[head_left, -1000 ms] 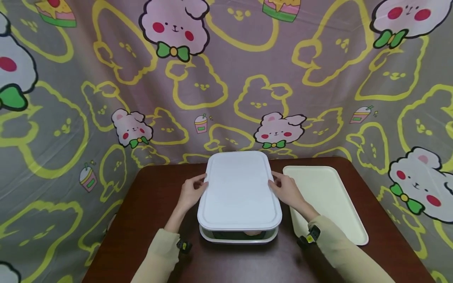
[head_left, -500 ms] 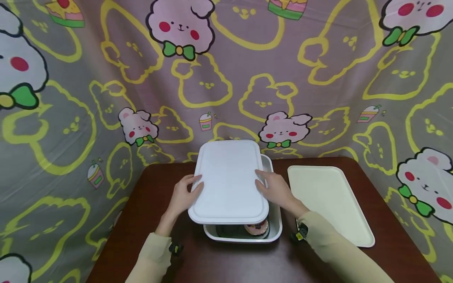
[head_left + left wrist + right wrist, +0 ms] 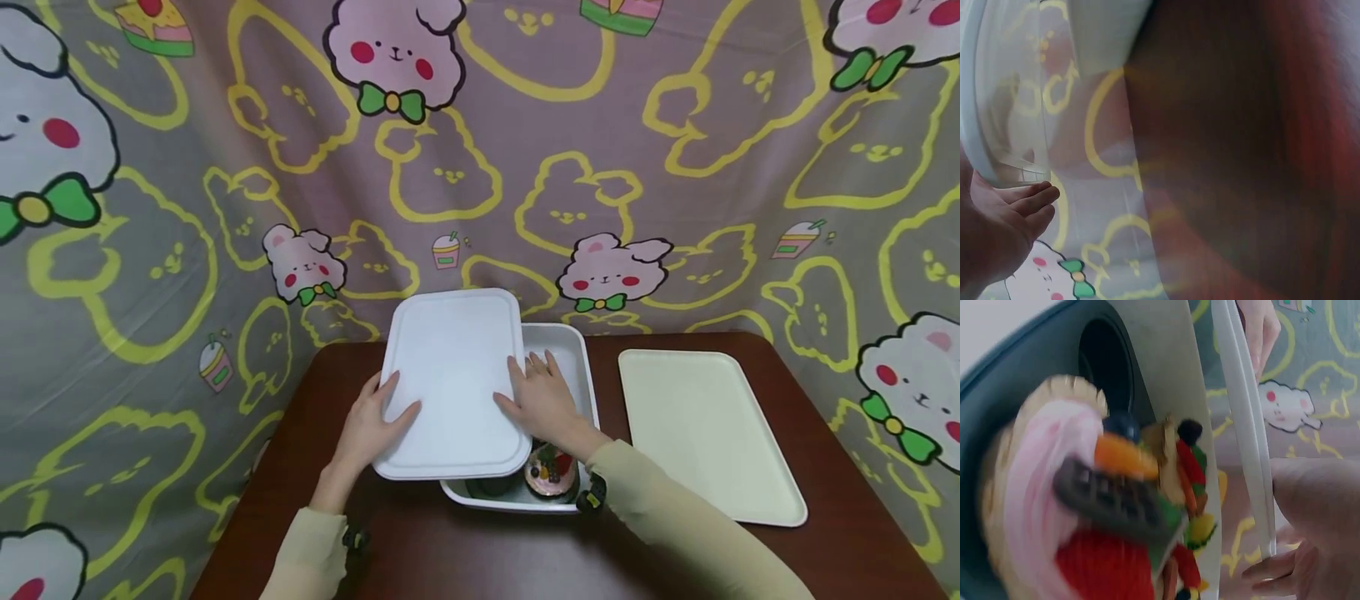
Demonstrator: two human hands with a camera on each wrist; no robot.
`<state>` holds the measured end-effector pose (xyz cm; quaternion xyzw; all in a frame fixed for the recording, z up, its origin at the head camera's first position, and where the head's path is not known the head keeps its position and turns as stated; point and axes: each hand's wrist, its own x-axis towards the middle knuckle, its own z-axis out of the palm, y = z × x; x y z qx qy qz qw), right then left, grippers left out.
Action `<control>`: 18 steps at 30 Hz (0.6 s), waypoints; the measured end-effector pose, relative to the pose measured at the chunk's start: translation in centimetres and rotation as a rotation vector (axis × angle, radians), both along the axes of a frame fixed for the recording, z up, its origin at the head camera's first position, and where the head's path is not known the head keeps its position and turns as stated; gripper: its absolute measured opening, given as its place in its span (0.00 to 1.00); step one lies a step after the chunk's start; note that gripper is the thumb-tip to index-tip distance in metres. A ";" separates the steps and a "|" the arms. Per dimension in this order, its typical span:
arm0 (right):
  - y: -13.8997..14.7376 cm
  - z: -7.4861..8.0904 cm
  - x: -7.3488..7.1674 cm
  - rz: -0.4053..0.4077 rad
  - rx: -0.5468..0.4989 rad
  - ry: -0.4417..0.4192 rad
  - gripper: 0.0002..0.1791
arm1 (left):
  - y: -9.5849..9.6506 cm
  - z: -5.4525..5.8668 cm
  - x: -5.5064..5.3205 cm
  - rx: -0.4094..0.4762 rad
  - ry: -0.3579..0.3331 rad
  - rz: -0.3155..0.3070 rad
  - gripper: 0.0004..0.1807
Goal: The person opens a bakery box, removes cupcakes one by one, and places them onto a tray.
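Observation:
Both hands hold a white rectangular lid (image 3: 453, 383), tilted above the left part of a white box (image 3: 589, 379). My left hand (image 3: 369, 423) grips its left edge, thumb on top; the left wrist view shows fingers at the rim of the translucent-sided lid (image 3: 969, 94). My right hand (image 3: 546, 402) pinches the right edge between thumb and fingers. Inside the box, a fruit-topped tart (image 3: 551, 477) with pink cream sits in a dark tray (image 3: 491, 486). The right wrist view shows the tart (image 3: 1041, 469) close up, with more colourful toppings behind it. The lid hides the box's left part.
A cream rectangular tray (image 3: 705, 425) lies to the right of the box on the dark brown table (image 3: 525, 558). A patterned cloth (image 3: 480, 167) with cartoon rabbits hangs behind and along both sides.
Both hands have moved the lid leftward off the box, uncovering its right side and the tart. The right hand now reaches across the box. The camera view has shifted slightly.

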<state>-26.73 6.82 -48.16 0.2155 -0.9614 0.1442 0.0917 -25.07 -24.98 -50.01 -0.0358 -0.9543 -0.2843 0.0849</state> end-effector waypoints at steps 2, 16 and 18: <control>-0.9 -0.1 0.0 0.010 0.009 -0.014 0.40 | -0.8 -0.3 0.3 -0.028 -0.017 0.010 0.47; -7.9 -0.7 -0.3 0.053 0.106 -0.069 0.46 | -6.8 -0.3 2.2 -0.060 -0.064 0.085 0.49; -8.7 -0.8 -0.3 0.053 0.119 -0.074 0.46 | -7.6 -0.6 2.4 -0.046 -0.079 0.089 0.49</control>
